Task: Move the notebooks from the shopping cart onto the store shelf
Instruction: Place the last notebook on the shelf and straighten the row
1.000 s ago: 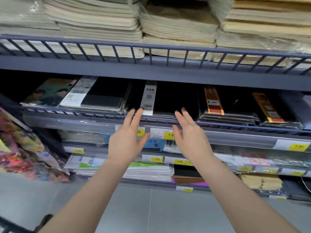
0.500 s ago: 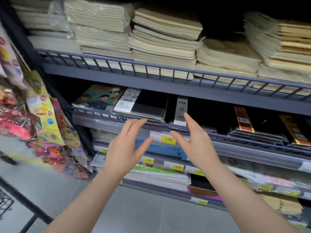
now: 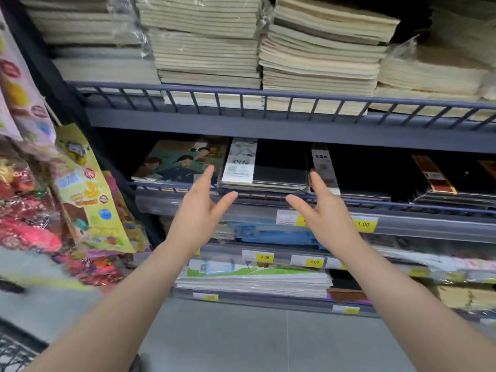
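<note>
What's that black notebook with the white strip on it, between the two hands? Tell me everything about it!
The black notebook lies flat on top of a small stack on the middle shelf, behind a low wire rail. A white paper band with a barcode wraps its left end; the cover looks dark and smooth, under what seems to be clear wrap. A notebook with cartoon people lies to its left. The left hand and right hand are open in front of it; neither grips it.

floor: grey tiles | shelving: dark blue-grey metal, wire rails | left: hanging colourful packets
</note>
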Demonstrator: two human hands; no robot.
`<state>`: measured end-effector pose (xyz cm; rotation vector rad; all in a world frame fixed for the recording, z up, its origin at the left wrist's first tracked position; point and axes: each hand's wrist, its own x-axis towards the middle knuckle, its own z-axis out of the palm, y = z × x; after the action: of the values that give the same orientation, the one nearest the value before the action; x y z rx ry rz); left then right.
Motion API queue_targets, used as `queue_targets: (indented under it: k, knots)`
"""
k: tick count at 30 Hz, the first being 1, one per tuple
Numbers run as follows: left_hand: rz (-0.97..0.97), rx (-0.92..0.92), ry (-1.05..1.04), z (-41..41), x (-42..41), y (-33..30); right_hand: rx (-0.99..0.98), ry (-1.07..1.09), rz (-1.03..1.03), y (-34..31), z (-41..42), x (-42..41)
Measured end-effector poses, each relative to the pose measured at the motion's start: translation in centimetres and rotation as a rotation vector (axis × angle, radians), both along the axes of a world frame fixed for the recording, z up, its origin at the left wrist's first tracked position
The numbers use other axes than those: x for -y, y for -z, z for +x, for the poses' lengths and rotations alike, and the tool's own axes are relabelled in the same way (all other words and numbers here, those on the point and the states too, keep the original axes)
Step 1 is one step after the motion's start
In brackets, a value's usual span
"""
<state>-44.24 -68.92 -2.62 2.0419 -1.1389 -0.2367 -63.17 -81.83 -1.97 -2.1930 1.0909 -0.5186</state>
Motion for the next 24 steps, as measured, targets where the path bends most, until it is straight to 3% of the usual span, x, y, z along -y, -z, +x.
queue_targets:
  k: [10, 18, 24]
  knots:
    - [-0.204, -0.072, -0.01, 0.1, 1.4, 0.7, 0.166, 0.095, 0.077, 0.2, 1.0, -0.1]
    - [-0.264, 0.048, -0.098, 0.7, 2.8, 0.3, 0.241, 0.195, -0.085, -0.2, 1.9, 0.2]
    - [-0.31, 0.006, -0.133, 1.1, 3.7, 0.5, 0.268, 0.257, -0.136, 0.3, 2.5, 1.1]
